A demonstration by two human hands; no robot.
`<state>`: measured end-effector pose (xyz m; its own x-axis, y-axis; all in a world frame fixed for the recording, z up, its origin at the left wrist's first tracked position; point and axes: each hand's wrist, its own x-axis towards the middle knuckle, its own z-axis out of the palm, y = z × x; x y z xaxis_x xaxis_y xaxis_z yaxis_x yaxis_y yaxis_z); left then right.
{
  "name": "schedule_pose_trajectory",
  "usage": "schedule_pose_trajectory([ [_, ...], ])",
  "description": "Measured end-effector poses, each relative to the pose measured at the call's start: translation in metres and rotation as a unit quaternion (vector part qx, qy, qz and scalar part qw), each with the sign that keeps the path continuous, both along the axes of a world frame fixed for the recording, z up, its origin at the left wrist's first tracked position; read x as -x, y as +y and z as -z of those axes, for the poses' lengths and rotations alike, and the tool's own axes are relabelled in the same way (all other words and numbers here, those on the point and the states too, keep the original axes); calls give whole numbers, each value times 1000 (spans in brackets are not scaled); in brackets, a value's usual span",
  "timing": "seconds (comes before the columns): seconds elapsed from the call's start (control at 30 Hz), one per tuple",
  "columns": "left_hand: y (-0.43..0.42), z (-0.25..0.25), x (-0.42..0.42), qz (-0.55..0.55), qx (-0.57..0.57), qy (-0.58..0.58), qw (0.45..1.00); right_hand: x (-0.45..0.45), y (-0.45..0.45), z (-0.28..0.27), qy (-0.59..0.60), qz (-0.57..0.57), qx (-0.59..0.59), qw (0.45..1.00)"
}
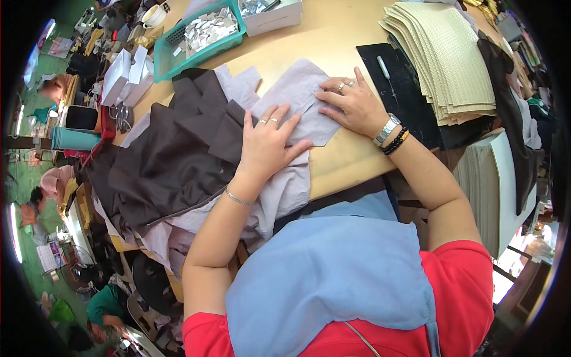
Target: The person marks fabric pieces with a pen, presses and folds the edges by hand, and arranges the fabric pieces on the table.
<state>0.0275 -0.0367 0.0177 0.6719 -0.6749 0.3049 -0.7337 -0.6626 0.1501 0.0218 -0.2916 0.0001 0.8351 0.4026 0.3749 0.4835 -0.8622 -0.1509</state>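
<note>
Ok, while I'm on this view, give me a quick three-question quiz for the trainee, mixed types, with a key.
1. Short answer: what do the fingers of the right hand rest on?
2. True or false: only the left hand wears rings.
3. Multiple choice: what colour are the small pieces in the teal basket?
A) Red
B) Whitish
C) Black

Key:
1. The pale cloth.
2. False; both hands wear them.
3. B
</note>
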Motion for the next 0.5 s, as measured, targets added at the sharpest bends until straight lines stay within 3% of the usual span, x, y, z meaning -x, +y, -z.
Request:
schedule_pose_trajectory([
  [0.13,6,0,7,-15,4,-31,999,-3,0,-2,-2,-68,14,998],
  [0.5,19,0,21,-44,16,-61,997,7,20,-23,62,-77,104,990],
])
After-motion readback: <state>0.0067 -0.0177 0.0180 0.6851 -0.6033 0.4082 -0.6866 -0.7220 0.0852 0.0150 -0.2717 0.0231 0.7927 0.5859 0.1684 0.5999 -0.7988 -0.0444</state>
